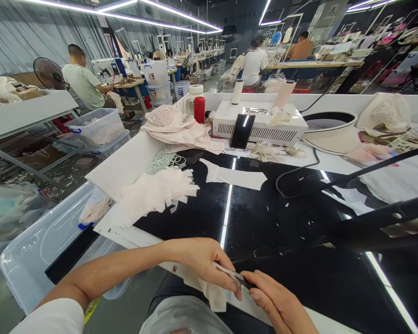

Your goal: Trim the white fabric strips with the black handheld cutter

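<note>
Black and glossy, the tabletop [212, 222] fills the middle of the view, edged with white boards on its near and left sides. A clear plastic bin [38, 260] sits lower, beyond the left edge. Toward the back of the table stands a white box [271, 133] with a slotted front. Left of it, a heap of cream cloth [181, 132] lies bunched, and to its right is a pale sun visor [329, 139]. A stack of pale fabric pieces [156, 190] fans over the left edge onto the black surface, while one loose white piece [235, 177] lies flat to its right, well apart from the hands.

Both hands meet at the near edge, above the person's lap. The left hand [209, 264] is curled, gripping a pale strip of cloth [214, 297] that hangs below it. The right hand [275, 297] grasps a small metal tool by its dark handle.

A red bottle [199, 110] stands just beside the heap, and a phone [243, 131] leans against the box. Smallest is the metal tool [241, 278] itself, its grey blade at the left hand's fingers; its exact kind is hard to tell.
</note>
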`<state>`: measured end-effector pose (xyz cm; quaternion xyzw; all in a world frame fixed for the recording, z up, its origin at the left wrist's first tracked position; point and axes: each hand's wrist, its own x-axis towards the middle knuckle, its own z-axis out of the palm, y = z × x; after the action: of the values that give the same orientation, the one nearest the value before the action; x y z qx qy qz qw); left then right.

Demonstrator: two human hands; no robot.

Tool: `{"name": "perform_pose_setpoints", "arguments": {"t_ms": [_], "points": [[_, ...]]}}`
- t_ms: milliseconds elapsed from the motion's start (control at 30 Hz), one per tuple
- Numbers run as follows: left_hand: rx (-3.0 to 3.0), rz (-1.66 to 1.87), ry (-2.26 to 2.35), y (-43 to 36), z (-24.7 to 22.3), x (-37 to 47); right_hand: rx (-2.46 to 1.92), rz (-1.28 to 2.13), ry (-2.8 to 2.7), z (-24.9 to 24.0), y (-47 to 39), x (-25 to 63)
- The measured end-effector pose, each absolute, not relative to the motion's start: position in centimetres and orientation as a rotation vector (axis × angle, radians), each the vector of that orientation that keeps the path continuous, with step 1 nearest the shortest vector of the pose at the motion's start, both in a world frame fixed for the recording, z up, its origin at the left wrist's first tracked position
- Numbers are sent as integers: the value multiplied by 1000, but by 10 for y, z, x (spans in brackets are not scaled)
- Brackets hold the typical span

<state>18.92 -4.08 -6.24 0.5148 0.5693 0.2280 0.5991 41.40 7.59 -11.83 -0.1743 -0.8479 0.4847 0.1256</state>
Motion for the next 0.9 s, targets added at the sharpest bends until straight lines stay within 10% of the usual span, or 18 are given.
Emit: {"name": "perform_pose_setpoints", "arguments": {"t_ms": [900], "points": [[1134,820,1358,-46,-71,192,-560,1339,-2460,-116,78,417]]}}
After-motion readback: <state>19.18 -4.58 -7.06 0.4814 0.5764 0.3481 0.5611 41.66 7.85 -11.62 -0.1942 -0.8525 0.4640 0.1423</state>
